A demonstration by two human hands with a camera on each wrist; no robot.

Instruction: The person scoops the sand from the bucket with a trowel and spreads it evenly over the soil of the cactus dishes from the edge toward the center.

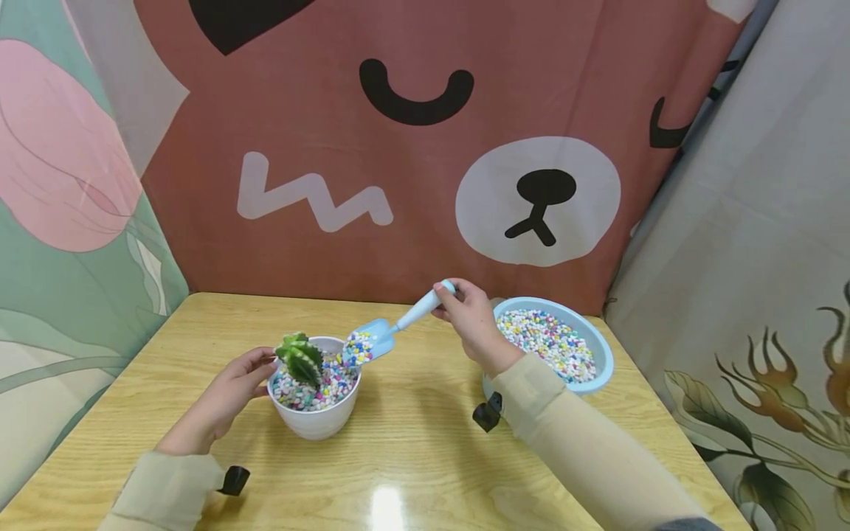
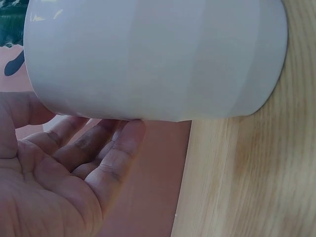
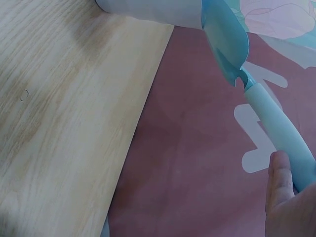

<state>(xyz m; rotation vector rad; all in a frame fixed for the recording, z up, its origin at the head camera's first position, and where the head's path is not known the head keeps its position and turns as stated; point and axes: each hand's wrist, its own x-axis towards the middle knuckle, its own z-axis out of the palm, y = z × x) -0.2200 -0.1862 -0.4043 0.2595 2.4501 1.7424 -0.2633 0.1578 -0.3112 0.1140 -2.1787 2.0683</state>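
My right hand [image 1: 470, 316] grips the handle of a light blue toy shovel [image 1: 418, 311]. Small multicoloured pebbles [image 1: 359, 347] lie in its scoop, which is tipped down over the right rim of a white pot [image 1: 315, 424]. In the pot a green cactus [image 1: 300, 361] leans among more coloured pebbles. The right wrist view shows the shovel's blade [image 3: 228, 39] from below, close to the pot. Against the pot's left side rests my left hand [image 1: 234, 389]; in the left wrist view its loosely extended fingers [image 2: 116, 170] touch the white wall.
A light blue basin [image 1: 602, 361] full of coloured pebbles stands at the right, partly behind my right forearm. The wooden table [image 1: 392, 442] ends at a curtain [image 1: 319, 258] with a bear print. Patterned curtains hang on both sides.
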